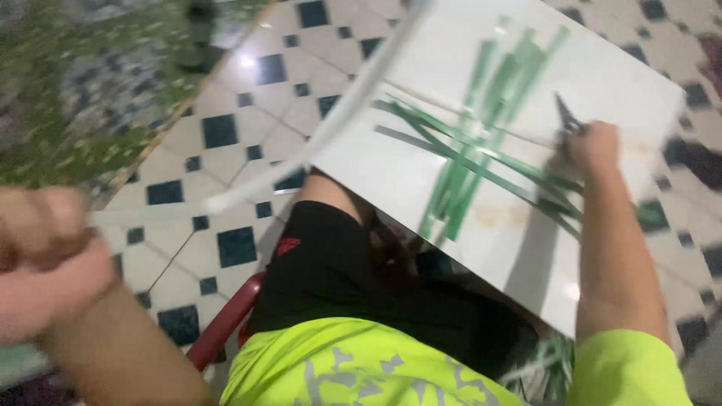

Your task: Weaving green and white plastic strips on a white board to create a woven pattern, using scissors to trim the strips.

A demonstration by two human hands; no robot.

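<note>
Seen from the head camera, looking down at a seated person's lap: a white board (602,83) rests tilted across the knees, with long green strips (481,135) lying crossed on it. The right hand (592,146) sits on the board's far side, fingers closed around a small dark pointed tool (565,114), possibly scissors, its tip just beside the strips. The left hand (41,256), blurred and close to the camera at the left edge, is clenched in a fist around one end of a long pale strip (331,128) that runs up across the view to the board's top edge. Below is a white floor with dark diamond tiles (226,188), black shorts and a bright yellow shirt.
</note>
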